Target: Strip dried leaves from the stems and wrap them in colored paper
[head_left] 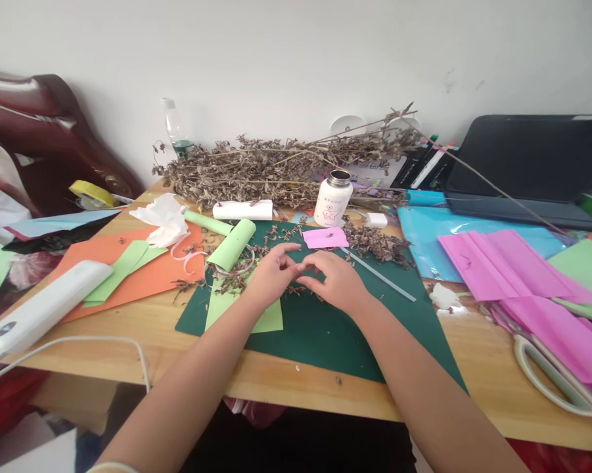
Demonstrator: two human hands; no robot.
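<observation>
Over the green cutting mat, my left hand and my right hand meet at the fingertips. Both are closed in a pinch; whatever sits between the fingers is too small to make out. Crumbled dried leaves lie beside and under the hands. Left of my left hand rests a rolled green paper tube, with a flat green sheet partly beneath my wrist. Just beyond the hands is a small pink paper piece. A heap of dried leaves lies beyond my right hand.
Dried plant stalks stretch along the wall behind an open white bottle. To the right are pink paper sheets, scissors and a dark tablet. Orange paper and a white glue gun-like device lie left.
</observation>
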